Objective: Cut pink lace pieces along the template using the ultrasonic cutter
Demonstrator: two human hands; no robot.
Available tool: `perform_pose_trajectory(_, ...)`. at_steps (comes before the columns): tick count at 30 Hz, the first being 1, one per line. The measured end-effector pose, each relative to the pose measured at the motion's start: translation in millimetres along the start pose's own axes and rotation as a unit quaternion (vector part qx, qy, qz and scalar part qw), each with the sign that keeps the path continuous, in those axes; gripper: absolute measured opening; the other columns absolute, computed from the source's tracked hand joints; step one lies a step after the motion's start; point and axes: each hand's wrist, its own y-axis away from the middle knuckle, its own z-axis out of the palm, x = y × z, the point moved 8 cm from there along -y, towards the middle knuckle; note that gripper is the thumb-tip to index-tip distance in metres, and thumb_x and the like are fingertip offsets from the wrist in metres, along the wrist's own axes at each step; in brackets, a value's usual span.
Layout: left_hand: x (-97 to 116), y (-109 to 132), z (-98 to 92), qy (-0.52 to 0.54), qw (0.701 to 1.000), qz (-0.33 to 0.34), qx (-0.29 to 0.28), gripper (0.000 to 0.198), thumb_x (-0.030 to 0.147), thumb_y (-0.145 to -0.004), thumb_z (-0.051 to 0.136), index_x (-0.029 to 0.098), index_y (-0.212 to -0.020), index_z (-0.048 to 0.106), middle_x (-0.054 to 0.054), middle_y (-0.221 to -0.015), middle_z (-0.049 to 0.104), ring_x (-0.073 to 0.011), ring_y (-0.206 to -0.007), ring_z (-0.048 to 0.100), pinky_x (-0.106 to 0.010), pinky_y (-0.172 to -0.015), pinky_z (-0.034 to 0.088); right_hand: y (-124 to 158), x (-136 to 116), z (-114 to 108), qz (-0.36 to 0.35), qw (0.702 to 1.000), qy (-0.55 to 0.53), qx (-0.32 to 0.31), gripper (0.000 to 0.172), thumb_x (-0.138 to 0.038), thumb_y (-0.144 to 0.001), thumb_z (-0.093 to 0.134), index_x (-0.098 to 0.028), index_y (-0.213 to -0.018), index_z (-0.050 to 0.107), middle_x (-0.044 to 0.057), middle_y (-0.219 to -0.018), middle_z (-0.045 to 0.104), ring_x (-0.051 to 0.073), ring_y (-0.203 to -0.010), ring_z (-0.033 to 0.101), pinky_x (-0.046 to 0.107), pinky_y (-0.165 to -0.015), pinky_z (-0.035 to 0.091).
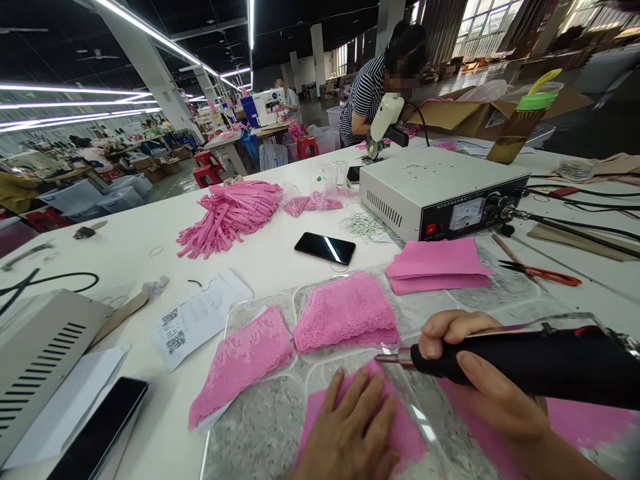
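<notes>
here the left hand (350, 430) lies flat, with open fingers, on a pink fabric piece (407, 443) at the near edge of the table. it presses the piece down and holds nothing. the right hand (480, 383) is closed around a black tool (540, 367), thumb on top and fingers under it. the tool lies almost level and comes in from the right. its metal tip (395, 359) points to the left and is just above the far edge of the pink fabric piece, close to the fingertips of the left hand. i cannot tell if the tip touches the fabric.

the fabric rests on a speckled grey work plate (260, 427). on the same plate, a little further away, are two pink lace pieces, one in the middle (345, 310) and one more to the left (245, 357). behind them is a stack of pink sheets (435, 267), and next to it a white control box (440, 190) with a dial. a dark phone (325, 247) lies face up between the lace and a heap of pink strips (230, 213). orange scissors (543, 272) lie on the right. a person in a striped shirt (367, 90) works at the far side of the table.
</notes>
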Motion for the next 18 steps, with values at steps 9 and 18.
perform_pose_trajectory(9, -2.0, -1.5, -3.8, 0.017, 1.000, -0.001, -0.017, 0.039, 0.035, -0.099, 0.045, 0.015, -0.131, 0.054, -0.006, -0.141, 0.052, -0.0231, -0.138, 0.040, -0.044, -0.117, 0.027, -6.3, -7.3, -3.1, 0.011, 0.998, -0.064, 0.023, 0.009, -0.030, -0.086, 0.064, -0.024, -0.092, 0.065, 0.003, -0.089, 0.057, 0.014, -0.067, 0.057, 0.031, -0.062, 0.053)
perform_pose_trajectory(18, -1.6, 0.3, 1.2, 0.029, 0.999, -0.009, -0.033, 0.039, 0.035, -0.099, 0.044, 0.016, -0.132, 0.053, -0.008, -0.142, 0.051, -0.0245, -0.138, 0.038, -0.046, -0.114, 0.030, 2.3, -14.3, -7.6, 0.045, 0.997, -0.058, 0.013, 0.012, -0.035, -0.083, 0.067, -0.025, -0.087, 0.065, 0.003, -0.079, 0.058, 0.016, -0.062, 0.058, 0.031, -0.056, 0.054)
